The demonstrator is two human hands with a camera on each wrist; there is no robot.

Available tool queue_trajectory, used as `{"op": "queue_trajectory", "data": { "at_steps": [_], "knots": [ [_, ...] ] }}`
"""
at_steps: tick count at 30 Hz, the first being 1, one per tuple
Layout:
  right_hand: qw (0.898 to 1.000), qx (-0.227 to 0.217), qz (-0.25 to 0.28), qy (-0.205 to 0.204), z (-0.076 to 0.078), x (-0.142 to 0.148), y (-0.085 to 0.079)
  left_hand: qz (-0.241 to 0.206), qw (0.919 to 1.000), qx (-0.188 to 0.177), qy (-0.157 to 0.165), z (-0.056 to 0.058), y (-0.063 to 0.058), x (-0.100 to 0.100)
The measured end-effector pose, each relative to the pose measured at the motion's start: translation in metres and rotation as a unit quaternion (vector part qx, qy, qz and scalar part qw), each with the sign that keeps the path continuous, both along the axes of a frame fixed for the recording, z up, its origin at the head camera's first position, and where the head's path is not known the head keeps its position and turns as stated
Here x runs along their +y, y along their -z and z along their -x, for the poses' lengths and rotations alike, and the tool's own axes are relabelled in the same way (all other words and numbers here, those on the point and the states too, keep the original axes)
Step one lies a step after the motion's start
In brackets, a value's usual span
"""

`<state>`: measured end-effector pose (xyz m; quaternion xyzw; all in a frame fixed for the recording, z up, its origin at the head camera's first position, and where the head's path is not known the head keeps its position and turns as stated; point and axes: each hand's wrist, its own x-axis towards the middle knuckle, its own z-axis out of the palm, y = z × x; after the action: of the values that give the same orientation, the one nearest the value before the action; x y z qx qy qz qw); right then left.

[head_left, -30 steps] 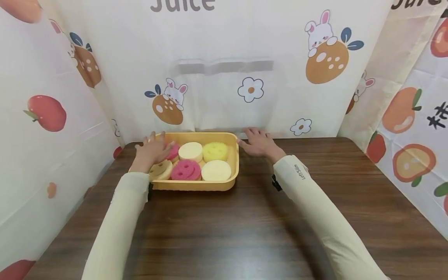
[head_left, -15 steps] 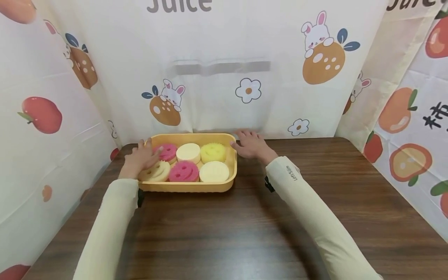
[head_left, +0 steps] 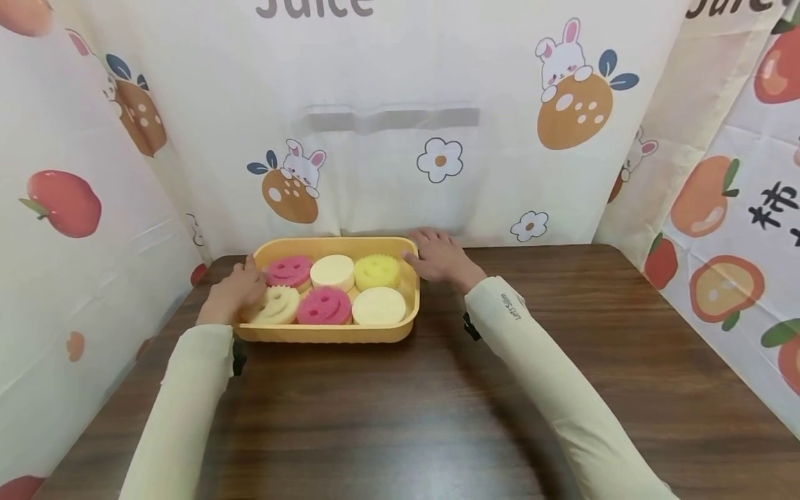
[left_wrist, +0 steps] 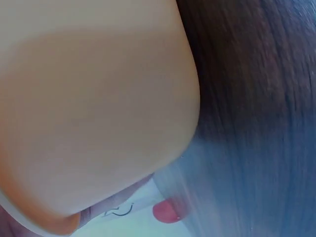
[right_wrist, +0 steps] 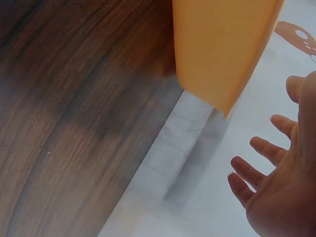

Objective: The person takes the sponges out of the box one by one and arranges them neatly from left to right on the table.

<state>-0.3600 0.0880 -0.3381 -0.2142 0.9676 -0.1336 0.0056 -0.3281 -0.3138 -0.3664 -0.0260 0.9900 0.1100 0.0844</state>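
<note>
Round sponges lie in two rows inside a yellow tray (head_left: 337, 335). They are a pink smiley sponge (head_left: 290, 271), a second pink one (head_left: 325, 306), a yellow one (head_left: 378, 271), a beige smiley one (head_left: 278, 305), and two plain cream ones. My left hand (head_left: 232, 292) is at the tray's left end, over its rim; in the left wrist view the tray's outer wall (left_wrist: 108, 118) hides most of that hand. My right hand (head_left: 440, 257) hovers by the tray's right back corner, fingers spread, thumb near the rim. In the right wrist view that hand (right_wrist: 284, 182) holds nothing.
The tray stands at the back left of a dark wooden table (head_left: 375, 410), close to a cream curtain (head_left: 375, 187) with rabbit and fruit prints. Similar printed cloth (head_left: 94, 278) borders the left side, and another cloth (head_left: 706, 278) the right.
My left hand has moved from above the sponges leftward and down to the tray's left rim. My right hand has come slightly closer to the right rim. The tray stays in place.
</note>
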Motion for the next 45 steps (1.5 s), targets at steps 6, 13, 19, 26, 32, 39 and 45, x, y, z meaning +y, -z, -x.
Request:
{"op": "queue_trajectory", "data": {
  "at_steps": [6, 13, 19, 26, 32, 39, 45],
  "knots": [
    [1.0, 0.006, -0.008, -0.002, 0.002, -0.006, -0.002, -0.001, 1.0, 0.006, 0.007, -0.006, -0.002, -0.004],
    [1.0, 0.002, -0.01, -0.007, 0.003, -0.008, -0.002, 0.015, 0.9994, 0.03, -0.009, -0.004, 0.006, -0.006],
    [1.0, -0.004, 0.014, -0.02, 0.005, -0.014, 0.002, 0.035, 0.9981, 0.043, -0.026, -0.004, 0.011, -0.005],
    [0.999, -0.004, 0.025, -0.032, 0.009, -0.026, 0.01, 0.043, 0.9967, 0.057, -0.039, -0.005, 0.017, -0.009],
    [0.999, 0.004, 0.021, -0.041, 0.011, -0.033, 0.014, 0.037, 0.9943, 0.083, -0.056, -0.007, 0.019, -0.007],
    [0.999, 0.008, 0.015, -0.038, 0.013, -0.034, 0.013, 0.033, 0.9935, 0.091, -0.059, -0.007, 0.018, -0.004],
    [0.999, 0.004, 0.028, -0.044, 0.013, -0.035, 0.016, 0.037, 0.992, 0.103, -0.062, -0.009, 0.015, -0.001]
  ]
}}
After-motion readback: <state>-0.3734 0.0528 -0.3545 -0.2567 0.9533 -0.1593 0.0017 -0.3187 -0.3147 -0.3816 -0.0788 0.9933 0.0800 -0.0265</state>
